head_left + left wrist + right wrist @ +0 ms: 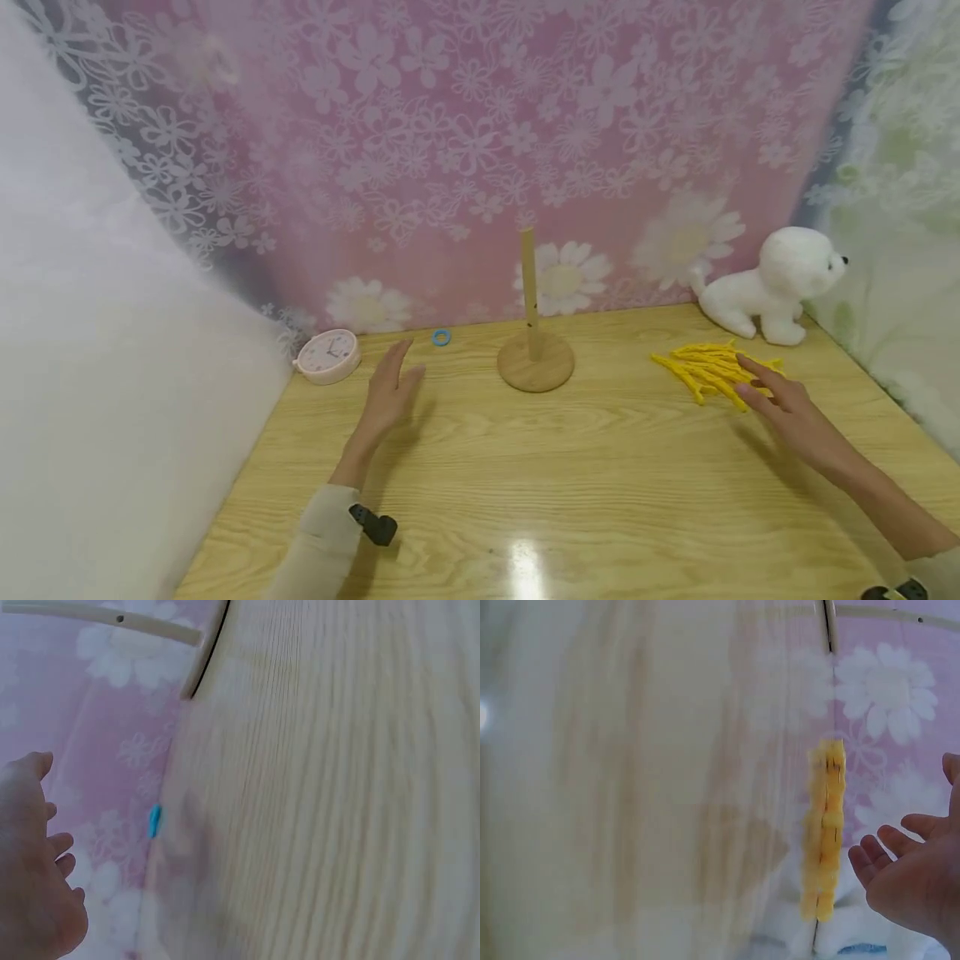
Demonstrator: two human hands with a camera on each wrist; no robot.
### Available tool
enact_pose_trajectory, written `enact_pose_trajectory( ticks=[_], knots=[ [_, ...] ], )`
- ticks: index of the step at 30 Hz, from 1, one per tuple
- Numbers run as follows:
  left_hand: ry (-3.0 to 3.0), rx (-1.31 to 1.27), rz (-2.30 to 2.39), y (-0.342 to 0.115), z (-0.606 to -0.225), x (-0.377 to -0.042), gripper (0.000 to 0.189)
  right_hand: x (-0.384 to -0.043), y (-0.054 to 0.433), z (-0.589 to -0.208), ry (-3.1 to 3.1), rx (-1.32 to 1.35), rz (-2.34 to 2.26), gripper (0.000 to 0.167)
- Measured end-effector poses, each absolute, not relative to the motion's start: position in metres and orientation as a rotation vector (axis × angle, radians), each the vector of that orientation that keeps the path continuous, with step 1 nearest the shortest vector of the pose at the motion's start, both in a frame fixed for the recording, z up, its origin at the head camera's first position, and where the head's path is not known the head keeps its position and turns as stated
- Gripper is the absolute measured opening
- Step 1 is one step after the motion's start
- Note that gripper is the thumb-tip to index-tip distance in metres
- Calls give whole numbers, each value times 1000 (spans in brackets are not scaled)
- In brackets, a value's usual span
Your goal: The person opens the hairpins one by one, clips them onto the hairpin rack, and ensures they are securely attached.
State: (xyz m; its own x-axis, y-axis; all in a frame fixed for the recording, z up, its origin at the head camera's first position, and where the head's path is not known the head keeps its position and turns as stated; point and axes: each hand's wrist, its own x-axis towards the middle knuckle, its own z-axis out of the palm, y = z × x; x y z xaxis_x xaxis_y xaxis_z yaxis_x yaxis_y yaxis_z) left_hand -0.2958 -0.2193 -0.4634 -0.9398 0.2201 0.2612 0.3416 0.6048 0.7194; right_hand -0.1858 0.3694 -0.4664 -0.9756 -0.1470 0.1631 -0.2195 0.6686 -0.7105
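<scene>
My left hand [390, 392] hovers above the tabletop with relaxed fingers, near a small blue ring [441, 337]; in the left wrist view that ring [155, 821] lies apart from the hand [37, 862]. At the right, my right hand [783, 412] is held over the near right end of a pile of yellow branch-like sticks [708, 371], its fingers loosely bent. The right wrist view has the yellow pile [825, 832] beside the hand [915, 862], with a gap between them. Between the hands stands a wooden post [530, 283] on a round base [551, 373].
A pink round clock [327, 356] lies at the table's back left corner. A white plush dog [772, 287] sits at the back right, behind the yellow pile. Flowered pink cloth [450, 167] hangs along the table's rear edge. The wooden table [487, 483] extends toward me.
</scene>
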Motion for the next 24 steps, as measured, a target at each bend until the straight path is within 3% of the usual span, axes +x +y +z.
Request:
enact_pose_trajectory(
  ticks=[8,13,18,24],
  knots=[
    [-2647,-438,-1640,-163,-477,-317,66,-190,349,-466,-2850,148,1443,68],
    [-2650,-336,-1767,-128,-485,-331,77,-198,338,-468,-2833,60,1453,71],
    [-2685,-310,-1759,-100,-493,-343,75,-205,331,-474,-2734,-5,1501,60],
    [-2769,-522,-1441,-84,-501,-356,63,-214,328,-476,-2732,9,1254,45]
  ],
)
